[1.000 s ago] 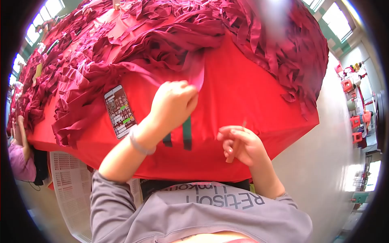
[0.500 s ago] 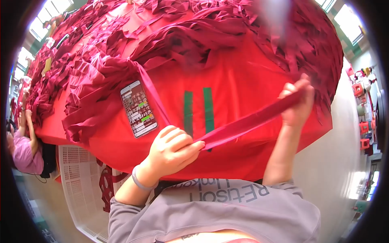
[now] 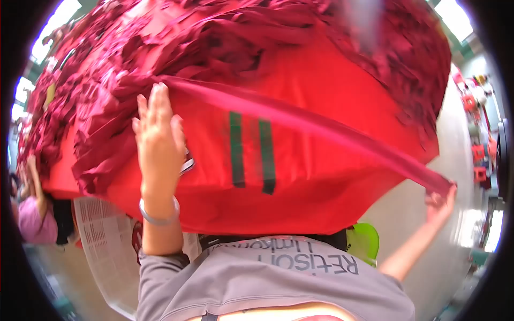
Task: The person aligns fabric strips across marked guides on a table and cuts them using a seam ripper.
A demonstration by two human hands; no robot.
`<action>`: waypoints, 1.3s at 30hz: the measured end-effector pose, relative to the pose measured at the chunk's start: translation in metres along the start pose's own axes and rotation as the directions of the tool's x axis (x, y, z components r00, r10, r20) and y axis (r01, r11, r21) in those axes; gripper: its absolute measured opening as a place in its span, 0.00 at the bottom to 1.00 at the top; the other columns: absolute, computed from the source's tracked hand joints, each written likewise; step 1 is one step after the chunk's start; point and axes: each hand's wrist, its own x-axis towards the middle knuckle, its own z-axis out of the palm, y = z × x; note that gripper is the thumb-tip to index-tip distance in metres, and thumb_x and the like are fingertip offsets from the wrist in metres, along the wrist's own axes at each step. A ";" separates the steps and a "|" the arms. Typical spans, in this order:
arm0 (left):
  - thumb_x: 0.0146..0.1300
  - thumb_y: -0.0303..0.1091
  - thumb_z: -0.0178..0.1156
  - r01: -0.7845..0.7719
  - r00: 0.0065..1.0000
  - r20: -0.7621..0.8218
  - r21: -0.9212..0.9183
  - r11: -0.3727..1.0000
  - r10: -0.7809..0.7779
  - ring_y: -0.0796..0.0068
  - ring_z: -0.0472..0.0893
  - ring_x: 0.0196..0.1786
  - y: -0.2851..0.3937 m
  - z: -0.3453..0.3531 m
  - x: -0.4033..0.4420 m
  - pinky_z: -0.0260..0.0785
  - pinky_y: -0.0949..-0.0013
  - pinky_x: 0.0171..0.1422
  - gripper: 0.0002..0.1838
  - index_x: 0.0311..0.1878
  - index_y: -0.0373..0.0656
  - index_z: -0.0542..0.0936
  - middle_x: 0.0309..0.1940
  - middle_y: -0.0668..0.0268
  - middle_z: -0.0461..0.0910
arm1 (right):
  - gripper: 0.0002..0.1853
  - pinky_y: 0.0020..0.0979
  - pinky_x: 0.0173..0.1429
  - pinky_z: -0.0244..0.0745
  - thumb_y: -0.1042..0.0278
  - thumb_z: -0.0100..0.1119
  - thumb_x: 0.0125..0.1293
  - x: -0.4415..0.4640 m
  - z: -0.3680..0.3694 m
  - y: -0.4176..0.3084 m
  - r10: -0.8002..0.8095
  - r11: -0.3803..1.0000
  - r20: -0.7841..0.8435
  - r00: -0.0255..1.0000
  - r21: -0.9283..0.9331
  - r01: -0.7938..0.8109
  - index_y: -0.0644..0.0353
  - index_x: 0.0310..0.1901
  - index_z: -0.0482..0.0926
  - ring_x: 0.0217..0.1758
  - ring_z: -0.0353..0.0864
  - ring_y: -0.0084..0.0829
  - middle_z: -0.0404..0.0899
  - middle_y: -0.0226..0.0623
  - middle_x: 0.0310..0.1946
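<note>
A long dark red fabric strip [image 3: 300, 120] stretches diagonally over the red-covered table [image 3: 316, 187]. My right hand [image 3: 441, 200] is closed on its far right end, beyond the table's edge. At the left, my left hand [image 3: 159, 139] is raised with its fingers extended, near the strip's other end and the heap of dark red strips [image 3: 115, 115]. Nothing shows in its grasp. A phone [image 3: 187, 161] lies mostly hidden behind that hand. Two green tape marks [image 3: 237, 150] run side by side on the cloth under the strip.
Another heap of dark red strips [image 3: 396, 64] covers the table's right back. Below the left edge stands a white perforated basket [image 3: 101, 235]. A person in a pink top [image 3: 37, 222] is at far left. A bright green object [image 3: 364, 241] shows beside my body.
My right hand has moved far right and down, drawing the strip out long. My left hand has let go of the strip, opened, and moved up and left over the phone.
</note>
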 end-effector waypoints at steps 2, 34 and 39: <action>0.68 0.34 0.49 0.063 0.997 0.027 0.242 0.968 -0.071 0.51 0.57 0.73 -0.039 -0.008 0.023 0.53 0.42 0.70 0.26 0.70 0.45 0.62 0.70 0.64 0.62 | 0.18 0.19 0.24 0.53 0.54 0.59 0.67 0.040 -0.064 -0.010 -0.031 0.995 0.148 0.988 0.102 0.016 0.54 0.54 0.76 0.17 0.54 0.15 0.73 0.21 0.24; 0.40 0.24 0.63 -0.450 0.878 0.030 -0.288 0.845 0.478 0.69 0.68 0.25 0.018 -0.033 -0.036 0.63 0.65 0.29 0.11 0.32 0.42 0.82 0.21 0.67 0.62 | 0.12 0.44 0.28 0.72 0.59 0.63 0.62 0.236 -0.085 -0.021 0.203 0.968 0.148 0.968 -0.183 -0.174 0.52 0.44 0.77 0.35 0.81 0.32 0.83 0.28 0.36; 0.40 0.22 0.61 -0.426 0.866 0.081 -0.395 0.814 0.493 0.62 0.75 0.34 0.025 -0.037 -0.048 0.69 0.62 0.38 0.08 0.28 0.37 0.80 0.34 0.62 0.73 | 0.08 0.30 0.17 0.49 0.60 0.64 0.54 0.209 -0.017 0.035 0.109 0.823 0.011 0.994 -0.562 -0.084 0.50 0.31 0.76 0.15 0.63 0.23 0.70 0.26 0.18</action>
